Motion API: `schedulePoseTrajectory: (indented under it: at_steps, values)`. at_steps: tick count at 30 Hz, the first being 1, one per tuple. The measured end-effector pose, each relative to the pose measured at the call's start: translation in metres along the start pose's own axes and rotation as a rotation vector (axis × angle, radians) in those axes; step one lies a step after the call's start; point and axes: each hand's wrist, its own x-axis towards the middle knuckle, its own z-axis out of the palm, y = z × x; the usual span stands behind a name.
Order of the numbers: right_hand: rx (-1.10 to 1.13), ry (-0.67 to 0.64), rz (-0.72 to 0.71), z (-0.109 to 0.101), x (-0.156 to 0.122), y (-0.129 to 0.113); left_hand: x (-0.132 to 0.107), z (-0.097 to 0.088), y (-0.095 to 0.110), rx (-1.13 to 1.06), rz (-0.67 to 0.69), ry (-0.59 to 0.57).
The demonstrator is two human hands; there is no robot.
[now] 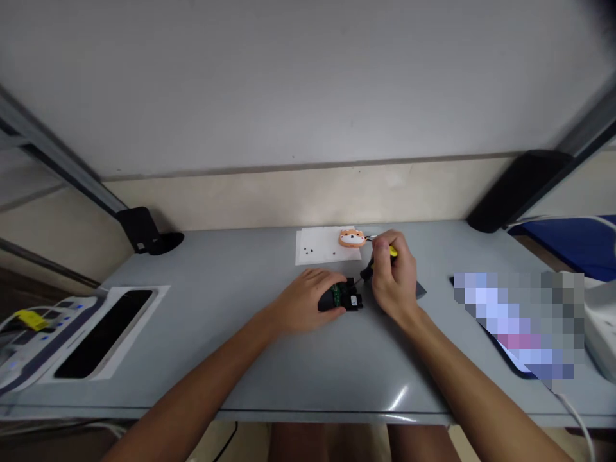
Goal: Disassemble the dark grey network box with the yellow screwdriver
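Note:
My left hand [303, 300] rests on the grey table [231, 346] and grips a small black device [342, 298] with a green circuit board showing. My right hand [393, 279] is closed around a yellow-and-black screwdriver [380, 259], its tip pointing down at the device. Just behind the hands lies a white paper sheet [322, 247] with a few tiny black screws [309, 250] on it and an orange animal-shaped keychain [353, 238].
A flat dark-screened device [103, 327] on white paper lies at the left, beside a white-and-blue gadget [29, 333] with a yellow part. A blurred-out tablet [517, 321] and a white box [601, 327] sit right. Black lamp bases [149, 236] [520, 189] stand at the back corners.

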Motion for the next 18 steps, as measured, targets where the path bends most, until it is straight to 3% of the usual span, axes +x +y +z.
schedulePoseTrajectory:
  at_steps: [4, 18]
  values:
    - [0.01, 0.044, -0.037, -0.0003, -0.0005, 0.0004, 0.0001, -0.0012, 0.0015, -0.002, -0.005, 0.003]
    - [0.0, -0.021, -0.01, -0.0002, 0.0005, 0.0001, 0.0014, -0.0035, 0.0042, -0.011, -0.022, -0.014]
